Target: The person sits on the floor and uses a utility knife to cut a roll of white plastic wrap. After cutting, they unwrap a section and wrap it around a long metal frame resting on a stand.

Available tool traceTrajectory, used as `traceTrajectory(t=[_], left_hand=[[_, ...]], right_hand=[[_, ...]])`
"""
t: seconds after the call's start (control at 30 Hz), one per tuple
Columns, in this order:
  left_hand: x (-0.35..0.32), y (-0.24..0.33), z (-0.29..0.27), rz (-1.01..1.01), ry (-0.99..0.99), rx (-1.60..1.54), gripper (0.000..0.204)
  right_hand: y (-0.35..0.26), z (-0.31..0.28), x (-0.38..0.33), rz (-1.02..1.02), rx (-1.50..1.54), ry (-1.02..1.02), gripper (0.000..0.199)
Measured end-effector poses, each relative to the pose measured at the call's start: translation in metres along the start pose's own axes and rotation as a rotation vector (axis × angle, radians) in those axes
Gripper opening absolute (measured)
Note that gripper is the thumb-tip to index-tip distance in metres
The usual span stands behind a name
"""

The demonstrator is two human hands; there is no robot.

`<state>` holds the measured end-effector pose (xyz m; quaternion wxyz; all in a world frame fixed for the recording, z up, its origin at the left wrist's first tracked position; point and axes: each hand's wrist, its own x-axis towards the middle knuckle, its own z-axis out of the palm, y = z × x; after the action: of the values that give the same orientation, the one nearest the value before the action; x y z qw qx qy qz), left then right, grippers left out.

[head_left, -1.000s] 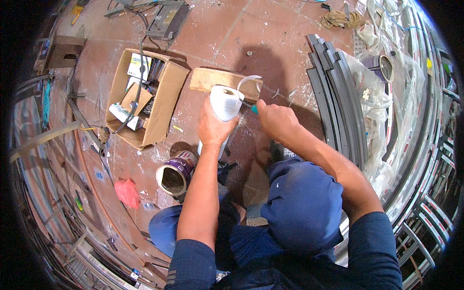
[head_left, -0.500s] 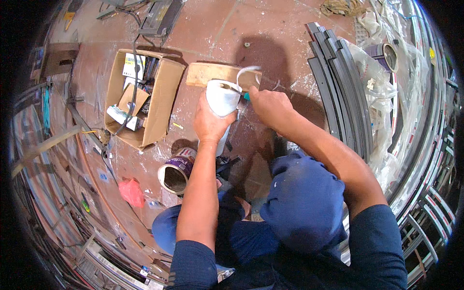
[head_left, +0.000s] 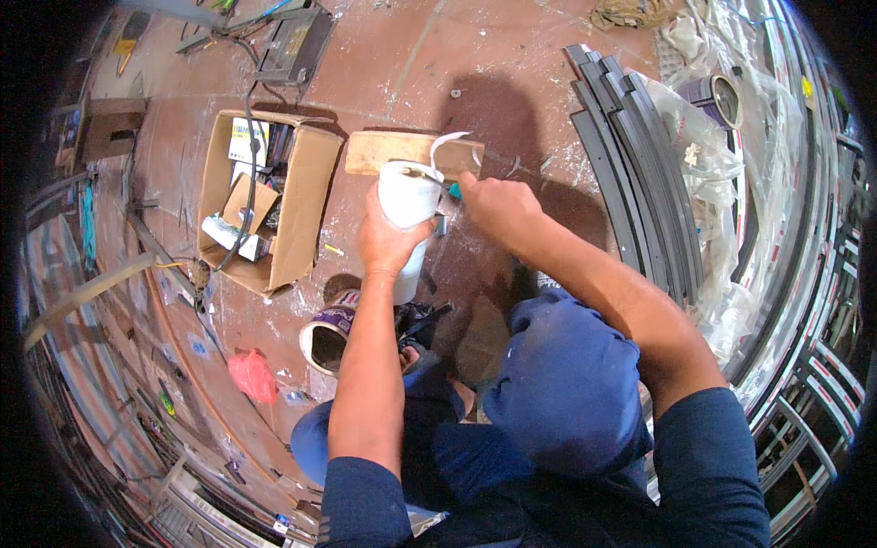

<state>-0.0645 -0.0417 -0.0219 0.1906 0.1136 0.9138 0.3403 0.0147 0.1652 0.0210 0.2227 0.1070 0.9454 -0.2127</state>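
White tube (head_left: 407, 197) seemingly shifted, within left hand (head_left: 385, 236)

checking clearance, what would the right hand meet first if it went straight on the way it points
Most likely the white tube, near its rim; the right hand points up-left toward it. Depth is hard to judge; the wooden board lies beyond.

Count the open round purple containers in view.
2. One white-rimmed purple round container is right of the crumpled pink plastic bag; another purple round container is amid clear plastic sheeting at right. Others may be hidden.
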Motion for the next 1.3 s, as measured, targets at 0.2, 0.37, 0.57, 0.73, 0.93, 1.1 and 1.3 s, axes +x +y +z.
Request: traceTrajectory(t=[0.2, 0.37, 0.57, 0.73, 0.93, 1.1, 1.3], left_hand=[[0.007, -0.010, -0.003, 0.064, -0.074, -0.125, 0.101], [0.014, -0.017, -0.003, 0.030, -0.104, -0.117, 0.104], [0.011, -0.017, -0.002, 0.119, -0.148, -0.205, 0.103], [0.010, -0.018, -0.001, 0.096, -0.055, -0.160, 0.112], [-0.024, 0.029, 0.036, 0.016, 0.218, 0.288, 0.109], [-0.012, 0.026, 0.017, -0.033, 0.120, 0.182, 0.107], [-0.006, 0.020, 0.014, -0.070, 0.064, 0.169, 0.105]], right_hand=[[0.010, 0.006, -0.010, -0.007, 0.048, 0.014, 0.019], [0.002, 0.007, 0.005, -0.016, -0.019, 0.028, 0.020], [-0.001, 0.000, -0.015, 0.015, 0.010, 0.028, 0.020], [-0.004, -0.002, -0.017, 0.028, 0.070, 0.056, 0.020], [0.000, -0.005, -0.016, 0.062, 0.041, 0.060, 0.020], [0.000, -0.010, -0.021, 0.013, 0.028, 0.053, 0.017], [-0.005, -0.008, -0.009, 0.011, -0.040, 0.064, 0.018]])
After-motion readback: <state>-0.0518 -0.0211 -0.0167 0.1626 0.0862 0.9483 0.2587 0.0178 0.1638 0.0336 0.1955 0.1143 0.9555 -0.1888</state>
